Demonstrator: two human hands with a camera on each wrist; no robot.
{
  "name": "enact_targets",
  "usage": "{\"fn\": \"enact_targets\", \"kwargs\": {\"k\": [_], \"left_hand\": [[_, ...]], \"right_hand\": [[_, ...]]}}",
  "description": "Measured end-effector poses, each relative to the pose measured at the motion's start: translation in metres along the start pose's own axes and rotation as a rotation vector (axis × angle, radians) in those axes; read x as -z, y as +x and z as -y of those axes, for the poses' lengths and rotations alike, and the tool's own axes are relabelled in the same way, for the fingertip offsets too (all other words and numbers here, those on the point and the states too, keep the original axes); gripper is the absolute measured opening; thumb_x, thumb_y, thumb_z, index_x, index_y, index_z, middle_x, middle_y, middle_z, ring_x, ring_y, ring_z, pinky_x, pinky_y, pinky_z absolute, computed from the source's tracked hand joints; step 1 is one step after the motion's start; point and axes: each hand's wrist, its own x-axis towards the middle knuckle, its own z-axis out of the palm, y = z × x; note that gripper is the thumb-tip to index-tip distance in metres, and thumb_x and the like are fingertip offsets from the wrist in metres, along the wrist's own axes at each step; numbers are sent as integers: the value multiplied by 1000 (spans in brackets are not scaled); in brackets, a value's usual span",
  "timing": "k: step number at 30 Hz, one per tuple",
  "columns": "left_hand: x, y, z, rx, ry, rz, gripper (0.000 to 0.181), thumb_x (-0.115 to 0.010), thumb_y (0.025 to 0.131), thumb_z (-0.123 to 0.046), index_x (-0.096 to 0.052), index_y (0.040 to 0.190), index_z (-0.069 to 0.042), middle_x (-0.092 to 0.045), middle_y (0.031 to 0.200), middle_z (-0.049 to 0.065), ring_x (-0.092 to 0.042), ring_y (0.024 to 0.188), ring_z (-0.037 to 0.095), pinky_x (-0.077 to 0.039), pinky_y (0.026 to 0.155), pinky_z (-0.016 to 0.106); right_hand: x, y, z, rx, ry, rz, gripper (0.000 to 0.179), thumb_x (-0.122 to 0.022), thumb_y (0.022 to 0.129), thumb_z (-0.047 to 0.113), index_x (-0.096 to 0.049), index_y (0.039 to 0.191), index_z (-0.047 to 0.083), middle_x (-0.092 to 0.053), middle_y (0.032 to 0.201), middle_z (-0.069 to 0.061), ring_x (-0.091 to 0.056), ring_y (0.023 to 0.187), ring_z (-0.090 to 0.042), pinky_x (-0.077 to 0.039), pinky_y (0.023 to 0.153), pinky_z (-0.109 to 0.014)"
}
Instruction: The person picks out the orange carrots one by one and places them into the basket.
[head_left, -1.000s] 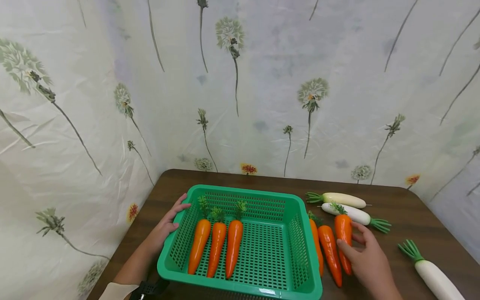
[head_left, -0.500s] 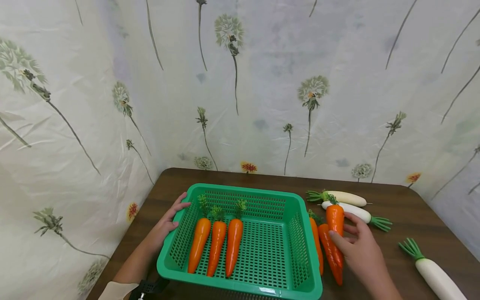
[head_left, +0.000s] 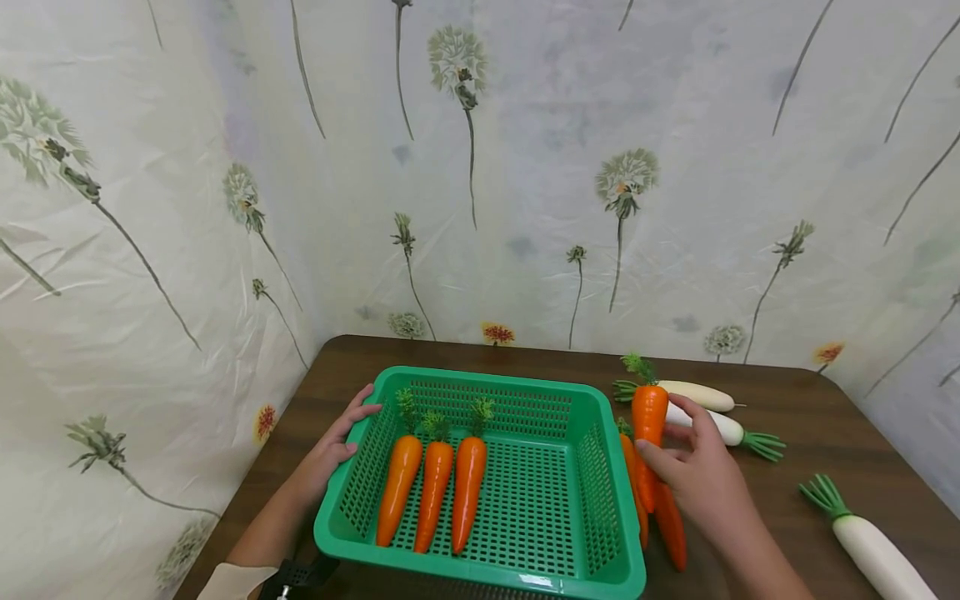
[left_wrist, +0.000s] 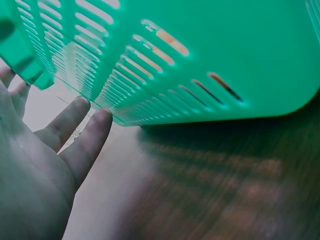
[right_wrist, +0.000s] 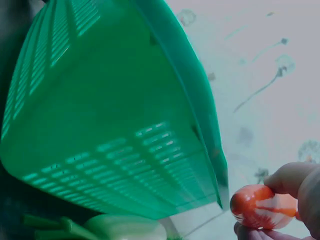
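Observation:
My right hand (head_left: 708, 479) pinches an orange carrot (head_left: 648, 417) with a green leafy top between thumb and fingers. The carrot is just outside the right wall of a green basket (head_left: 525, 562), overlapping two more carrots, one of them the carrot (head_left: 671, 525) nearer my hand. In the right wrist view, one end of the held carrot (right_wrist: 260, 207) shows beside the basket's rim. My left hand (head_left: 330, 454) rests against the basket's left rim; its fingers (left_wrist: 87, 135) look straight in the left wrist view. Inside the basket lie three carrots (head_left: 432, 500), side by side, tops toward the back.
Behind the right hand, a cream radish (head_left: 693, 394) and a white radish (head_left: 723, 429) lie on the brown table (head_left: 795, 408). Another white radish (head_left: 877, 550) lies near the right front. A flower-patterned cloth (head_left: 525, 208) hangs behind the table.
My right hand has lifted the carrot and moved it left and toward the back, over the other carrots, close to the basket's right wall. The left hand and basket stay put.

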Motion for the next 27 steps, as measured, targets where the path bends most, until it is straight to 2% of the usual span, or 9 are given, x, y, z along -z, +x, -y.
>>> {"fn": "enact_targets", "kwargs": {"k": [7, 15, 27], "left_hand": [[0, 1, -4, 36, 28, -21, 54, -33, 100, 0, -29, 153, 13, 3, 177, 9, -13, 153, -9, -33, 112, 16], [0, -2, -1, 5, 4, -3, 54, -31, 101, 0, -29, 153, 13, 3, 178, 7, -12, 154, -6, -34, 113, 18], [-1, 0, -3, 37, 18, -14, 54, -32, 101, -2, -30, 153, 13, 7, 177, 13, -11, 154, -6, -34, 112, 18]], "right_hand": [[-4, 2, 11, -8, 2, 15, 99, -71, 98, 41, -6, 169, 18, -47, 153, -27, -67, 116, -32, -58, 83, -35], [-8, 4, 21, 5, 20, 43, 99, -71, 98, 41, -5, 169, 20, -45, 153, -28, -68, 115, -30, -59, 85, -38], [-20, 9, 43, 43, 73, 113, 98, -73, 97, 36, -7, 169, 26, -41, 154, -28, -68, 113, -31, -60, 80, -41]]}}
